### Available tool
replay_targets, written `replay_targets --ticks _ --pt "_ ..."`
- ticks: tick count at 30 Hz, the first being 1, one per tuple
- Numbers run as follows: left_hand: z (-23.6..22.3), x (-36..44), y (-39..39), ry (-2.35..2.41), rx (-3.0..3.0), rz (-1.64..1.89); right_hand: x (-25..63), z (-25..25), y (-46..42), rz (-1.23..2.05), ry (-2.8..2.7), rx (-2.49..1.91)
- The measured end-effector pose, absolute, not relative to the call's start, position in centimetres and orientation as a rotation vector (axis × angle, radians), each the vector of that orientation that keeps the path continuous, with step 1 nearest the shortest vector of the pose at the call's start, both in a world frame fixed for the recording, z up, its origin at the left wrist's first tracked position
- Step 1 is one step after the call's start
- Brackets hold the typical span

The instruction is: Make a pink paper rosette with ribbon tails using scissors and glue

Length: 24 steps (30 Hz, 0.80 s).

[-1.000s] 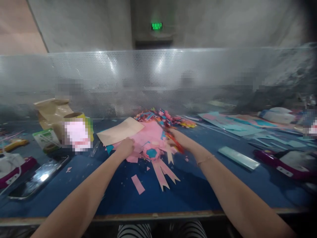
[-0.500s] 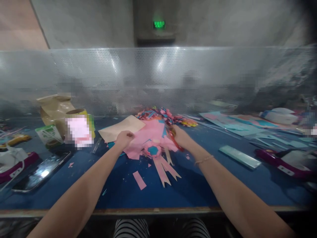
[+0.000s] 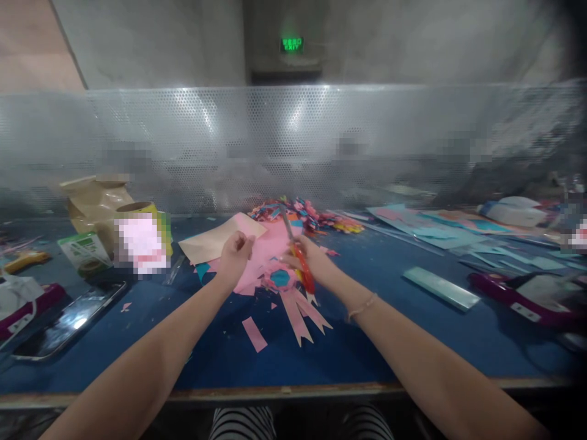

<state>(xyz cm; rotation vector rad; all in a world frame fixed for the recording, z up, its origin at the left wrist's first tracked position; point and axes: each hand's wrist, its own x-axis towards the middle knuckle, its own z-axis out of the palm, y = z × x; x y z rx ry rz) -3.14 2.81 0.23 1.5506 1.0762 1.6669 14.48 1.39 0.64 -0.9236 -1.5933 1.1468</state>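
Note:
My right hand [image 3: 314, 260] is closed round a pair of scissors [image 3: 306, 270] with red and yellow handles, its blades pointing up and away from me. Over the pink paper [image 3: 268, 244], my left hand [image 3: 236, 253] has its fingers pinched together; whatever may be between them is too small to make out. Beside the left hand lies a cream paper sheet [image 3: 215, 238]. Just below the hands rests a paper rosette [image 3: 280, 279] with a blue centre and pink edge. Its forked ribbon tails [image 3: 300, 318] point toward me.
A pile of coloured paper scraps [image 3: 305, 214] lies behind the pink paper. On the left are a phone [image 3: 68, 321], a green-and-white box [image 3: 85, 252] and a brown paper bag [image 3: 94, 205]. To the right are a pale flat bar [image 3: 440, 288] and a purple device [image 3: 523, 299].
My right hand has moved left toward the rosette, and the scissors have swung up into clearer view. My left hand has risen slightly, its fingers now curled together.

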Motion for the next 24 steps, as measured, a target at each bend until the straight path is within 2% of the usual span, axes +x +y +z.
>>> replay_targets --ticks 7,15,24 --pt "0.4 -1.1 0.6 0.915 1.589 1.438 13.3 0.6 0.2 1.037 -1.687 -0.938" --pt "0.7 -0.9 0.4 0.866 1.431 1.444 14.5 0.0 1.6 0.765 -1.686 -1.035" --pt "1.0 -0.8 0.1 0.835 1.362 1.437 14.9 1.1 0.8 1.054 -1.733 -0.857"
